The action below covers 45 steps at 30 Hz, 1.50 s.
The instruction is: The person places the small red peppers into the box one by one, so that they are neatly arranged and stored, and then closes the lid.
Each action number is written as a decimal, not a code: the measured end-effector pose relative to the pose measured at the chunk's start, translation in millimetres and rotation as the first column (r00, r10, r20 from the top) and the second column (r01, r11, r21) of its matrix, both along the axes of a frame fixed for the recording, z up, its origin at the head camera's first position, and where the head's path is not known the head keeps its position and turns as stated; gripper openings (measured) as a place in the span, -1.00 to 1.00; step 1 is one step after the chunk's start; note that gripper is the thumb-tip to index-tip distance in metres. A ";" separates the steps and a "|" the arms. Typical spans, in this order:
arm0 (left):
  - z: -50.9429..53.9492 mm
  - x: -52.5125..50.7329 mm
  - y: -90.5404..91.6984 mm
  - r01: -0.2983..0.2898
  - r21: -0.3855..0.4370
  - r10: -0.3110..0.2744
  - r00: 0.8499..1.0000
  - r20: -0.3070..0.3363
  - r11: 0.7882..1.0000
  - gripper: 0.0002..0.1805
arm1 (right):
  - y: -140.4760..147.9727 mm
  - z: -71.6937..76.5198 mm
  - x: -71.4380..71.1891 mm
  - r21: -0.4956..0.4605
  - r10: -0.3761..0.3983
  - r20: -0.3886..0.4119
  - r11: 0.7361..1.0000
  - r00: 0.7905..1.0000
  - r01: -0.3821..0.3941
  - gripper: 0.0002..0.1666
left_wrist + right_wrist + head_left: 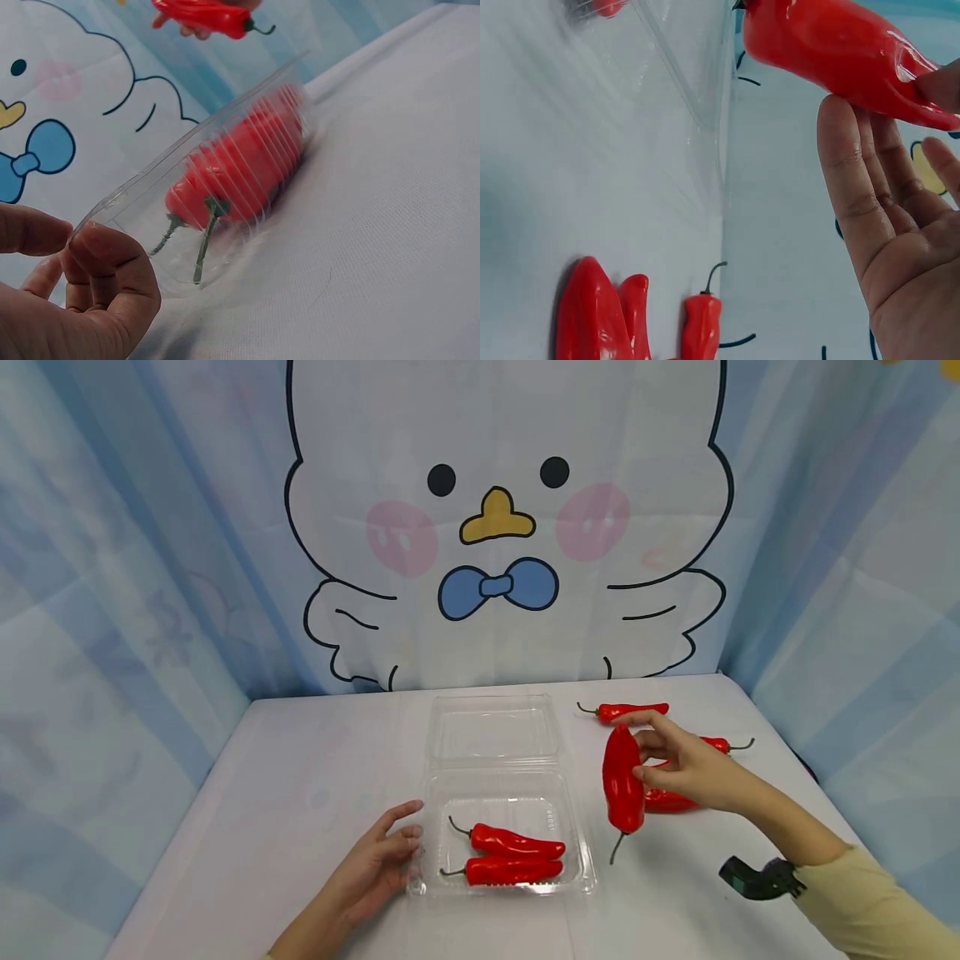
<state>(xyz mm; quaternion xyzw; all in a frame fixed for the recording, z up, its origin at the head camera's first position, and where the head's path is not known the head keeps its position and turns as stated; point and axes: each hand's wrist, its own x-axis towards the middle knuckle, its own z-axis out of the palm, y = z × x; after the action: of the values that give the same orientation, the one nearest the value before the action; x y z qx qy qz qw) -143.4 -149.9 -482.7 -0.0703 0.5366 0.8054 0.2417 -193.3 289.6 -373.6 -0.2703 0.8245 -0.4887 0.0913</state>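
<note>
My right hand [693, 768] pinches a red pepper [623, 781] near its tip, stem hanging down, in the air right of the clear plastic box. The right wrist view shows that pepper [832, 56] between the thumb and fingers of the hand [900, 225]. Two red peppers [517, 842] [513, 870] lie side by side inside the open clear box [487, 785], stems to the left. At the box's left edge is my left hand [375, 864]; in the left wrist view its thumb and fingers [112, 255] pinch the rim of the box [142, 176].
On the table's right side lie more red peppers, one at the back [637, 711], one [720, 744] partly behind my right hand and one [670, 802] below it. The box's lid [495, 731] lies folded back. A patterned curtain [502, 643] stands behind the table.
</note>
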 end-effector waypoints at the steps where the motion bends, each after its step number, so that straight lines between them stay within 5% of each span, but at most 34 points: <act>1: 0.0 0.1 0.0 0.000 0.000 0.000 1.000 -0.001 1.000 -0.43 | -0.9 -1.0 -0.8 -0.015 0.002 0.004 1.000 1.000 -0.002 -0.21; 5: -0.5 0.2 -0.2 0.000 0.003 0.000 1.000 0.000 1.000 -0.42 | -5.2 -3.7 -2.8 -0.035 -0.014 0.021 0.999 1.000 0.015 -0.15; 17: -1.1 0.3 -0.2 -0.006 -0.007 0.006 1.000 -0.001 1.000 -0.42 | -23.9 -13.6 -7.1 -0.043 -0.036 0.056 0.998 0.998 0.038 -0.41; 29: -1.4 0.1 -0.7 -0.001 0.000 0.001 1.000 0.000 1.000 -0.44 | -46.2 -30.3 -10.3 0.082 -0.089 0.024 0.993 0.996 0.086 -0.50; 36: -2.2 0.3 -0.1 -0.005 -0.007 0.005 1.000 0.000 1.000 -0.43 | -57.3 -38.5 -11.1 0.074 -0.069 -0.043 0.995 0.997 0.073 -0.39; 45: -2.9 0.6 -0.2 -0.001 0.001 0.001 1.000 -0.003 1.000 -0.43 | -73.8 -47.7 -13.1 0.158 -0.026 -0.084 0.987 0.996 0.039 -0.52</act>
<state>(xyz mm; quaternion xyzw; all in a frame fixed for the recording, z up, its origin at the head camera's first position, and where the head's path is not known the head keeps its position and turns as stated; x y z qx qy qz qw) -142.8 -150.1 -485.6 -0.0691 0.5366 0.8059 0.2406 -206.4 215.8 -421.3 -0.2684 0.8682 -0.4112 0.0707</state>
